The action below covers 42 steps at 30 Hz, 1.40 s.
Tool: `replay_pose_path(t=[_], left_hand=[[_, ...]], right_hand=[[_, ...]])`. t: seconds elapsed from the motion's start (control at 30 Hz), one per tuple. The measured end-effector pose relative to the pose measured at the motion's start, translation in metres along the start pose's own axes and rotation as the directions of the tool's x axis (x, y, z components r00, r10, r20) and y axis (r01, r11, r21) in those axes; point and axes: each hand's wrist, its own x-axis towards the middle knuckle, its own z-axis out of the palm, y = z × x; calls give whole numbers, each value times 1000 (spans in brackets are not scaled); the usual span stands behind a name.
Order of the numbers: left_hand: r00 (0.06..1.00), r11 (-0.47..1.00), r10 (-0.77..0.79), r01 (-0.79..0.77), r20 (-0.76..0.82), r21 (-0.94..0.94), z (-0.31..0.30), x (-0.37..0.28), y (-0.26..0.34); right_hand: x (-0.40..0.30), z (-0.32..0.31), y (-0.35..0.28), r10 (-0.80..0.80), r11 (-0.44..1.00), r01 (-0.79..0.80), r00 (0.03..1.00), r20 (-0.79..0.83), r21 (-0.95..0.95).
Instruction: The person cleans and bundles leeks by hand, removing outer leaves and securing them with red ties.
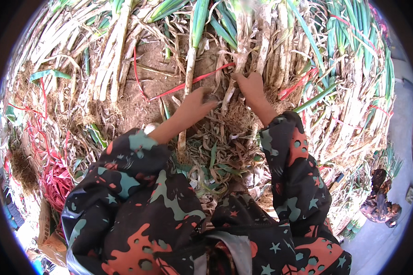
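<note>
My right hand (250, 85) grips the dry lower stalk of a long green onion (229, 94), its fingertips closed around the stem. Beside it, to the left, my left hand (203, 101) is bent with thumb and fingers curled towards each other; blur hides whether anything small lies between them. A red plastic strip (199, 78) runs across the soil behind my left hand and reaches the stalks near my right. One separate green onion (190, 65) lies lengthwise, passing behind my left wrist. Tangled roots (241, 115) hang below my right hand.
Green onions (106, 68) lie in rows at the left, with more bundles (356, 89) at the right. A heap of red plastic strips (56, 182) sits at left, above a cardboard box (44, 220). Dry leaves (206, 147) litter the ground before me. Crumpled dark cloth (380, 202) lies on the right-hand floor.
</note>
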Motion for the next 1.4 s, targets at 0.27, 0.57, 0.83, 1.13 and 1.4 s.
replay_pose_path(t=[0.27, 0.57, 0.83, 1.13, 1.4], left_hand=[[949, 859, -204, 292, 243, -421, 22, 58, 6], [989, 429, -49, 144, 137, -892, -89, -39, 66], [979, 914, -178, 129, -97, -384, -71, -38, 29], [979, 957, -127, 79, -159, -277, -87, -33, 15], [945, 763, -301, 318, 126, -562, -81, -47, 38]], right_hand=[[-3, -10, -9, 148, 859, -211, 975, 167, 467], [-2, -4, -2, 76, 978, -96, 991, 114, 183], [56, 31, 25, -101, 973, 63, 981, -167, -222], [20, 57, -40, -71, 982, 102, 980, 187, -161], [-39, 34, -63, -157, 971, 177, 979, 127, -164]])
